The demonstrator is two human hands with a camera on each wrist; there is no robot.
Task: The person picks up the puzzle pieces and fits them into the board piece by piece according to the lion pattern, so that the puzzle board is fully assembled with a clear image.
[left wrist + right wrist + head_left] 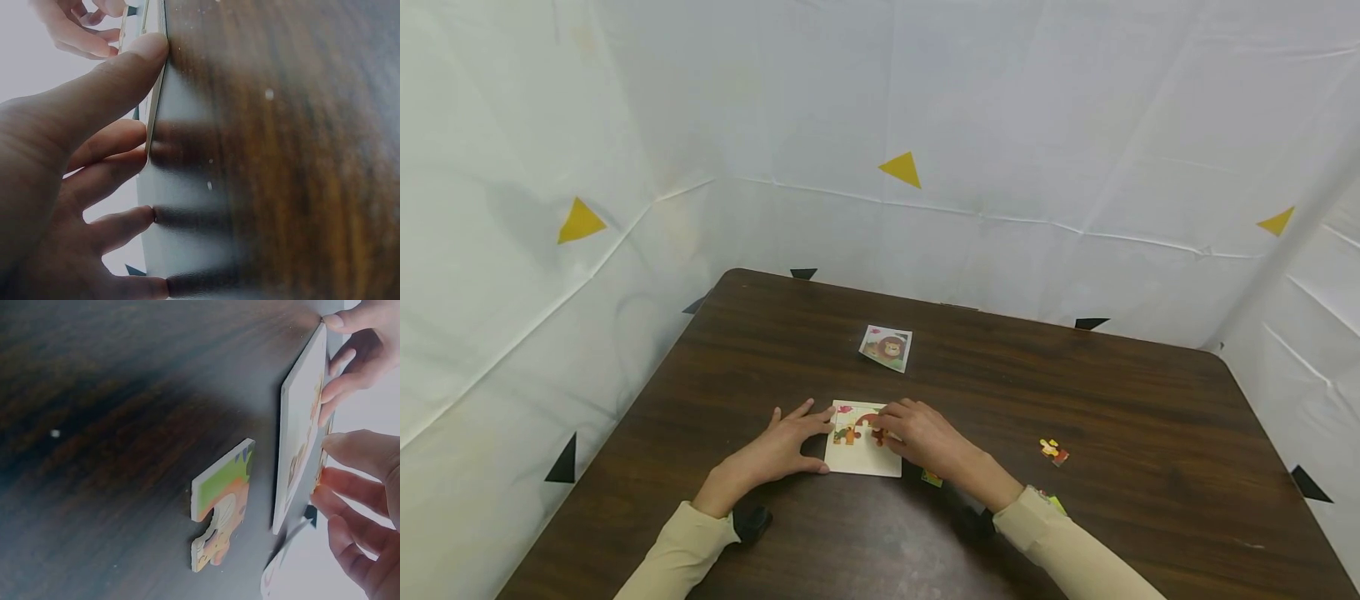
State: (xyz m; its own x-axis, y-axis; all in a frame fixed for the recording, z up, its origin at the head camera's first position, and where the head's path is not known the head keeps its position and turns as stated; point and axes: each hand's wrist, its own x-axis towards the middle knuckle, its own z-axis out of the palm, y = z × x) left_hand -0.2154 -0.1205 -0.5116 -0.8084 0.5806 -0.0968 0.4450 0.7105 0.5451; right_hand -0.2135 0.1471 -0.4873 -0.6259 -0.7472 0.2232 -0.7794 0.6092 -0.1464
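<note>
On the desk (1150,392), the board (859,463) appears filled only in its far half, the left grip (777,452) spread wide at its left edge, the right grip (931,439) pinching a piece (878,436), and loose pieces (1048,448) at right not yet fitted.

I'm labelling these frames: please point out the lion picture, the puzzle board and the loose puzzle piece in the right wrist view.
Lion picture (887,348): head view, printed middle.
Puzzle board (862,461): head view, bare lower part.
Loose puzzle piece (232,499): right wrist view, printed face.
</note>
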